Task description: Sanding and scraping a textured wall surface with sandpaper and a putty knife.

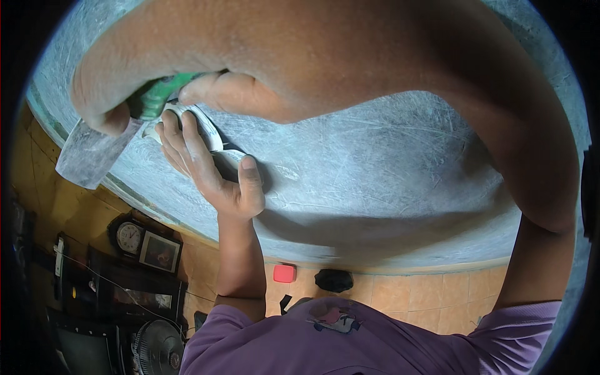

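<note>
My R grip [165, 53], nearest, is curled round a green-handled tool w/ a wide, flat grey blade [100, 150]. My L grip [215, 178] is spread, thumb out, over at least 2 pale, rounded, thin-edged pcs [210, 131] on the scratched blue-grey tabletop [375, 178]; can't tell their material. Beyond: orange tile flr [394, 292], small red squarish box [284, 274]. Far L: round white-faced clock [129, 237] nxt to a dark-framed pic [159, 251].
</note>
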Available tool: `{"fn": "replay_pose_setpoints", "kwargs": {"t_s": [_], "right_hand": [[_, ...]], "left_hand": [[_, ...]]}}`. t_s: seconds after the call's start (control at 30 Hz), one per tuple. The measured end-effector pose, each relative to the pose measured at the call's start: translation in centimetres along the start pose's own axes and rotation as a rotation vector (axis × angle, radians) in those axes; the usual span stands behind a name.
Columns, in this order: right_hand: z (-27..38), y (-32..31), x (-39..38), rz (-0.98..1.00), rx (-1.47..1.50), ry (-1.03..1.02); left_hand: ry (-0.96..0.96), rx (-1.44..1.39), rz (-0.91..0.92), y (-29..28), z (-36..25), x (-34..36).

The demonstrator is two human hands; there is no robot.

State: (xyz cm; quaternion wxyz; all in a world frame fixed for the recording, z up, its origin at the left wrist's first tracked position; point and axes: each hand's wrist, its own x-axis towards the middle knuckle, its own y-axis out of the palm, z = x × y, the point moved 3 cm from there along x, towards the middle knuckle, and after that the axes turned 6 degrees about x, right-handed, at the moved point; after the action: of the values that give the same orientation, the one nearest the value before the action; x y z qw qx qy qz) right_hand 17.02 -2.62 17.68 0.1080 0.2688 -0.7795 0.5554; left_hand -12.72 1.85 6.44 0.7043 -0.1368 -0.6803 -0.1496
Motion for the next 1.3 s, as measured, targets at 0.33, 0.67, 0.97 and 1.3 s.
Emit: {"fn": "replay_pose_setpoints", "kwargs": {"t_s": [0.33,0.67,0.97,1.3], "right_hand": [[0.6,-1.0,0.5,-0.001,0.023,0.013],[-5.8,2.5,14.7,-0.089,0.016,-0.016],[-2.4,9.7,14.1,-0.508,0.122,0.087],[0.2,16.4,15.1,-0.309,0.206,0.565]], "left_hand": [[-0.081,-0.061,0.068,-1.4,-0.2,0.1],[-0.136,-0.25,0.103,-1.8,0.6,0.1],[-0.364,-1.094,0.053,-2.7,1.2,-0.3],[-0.382,-1.199,-0.052,-3.3,2.3,0.2]]}}
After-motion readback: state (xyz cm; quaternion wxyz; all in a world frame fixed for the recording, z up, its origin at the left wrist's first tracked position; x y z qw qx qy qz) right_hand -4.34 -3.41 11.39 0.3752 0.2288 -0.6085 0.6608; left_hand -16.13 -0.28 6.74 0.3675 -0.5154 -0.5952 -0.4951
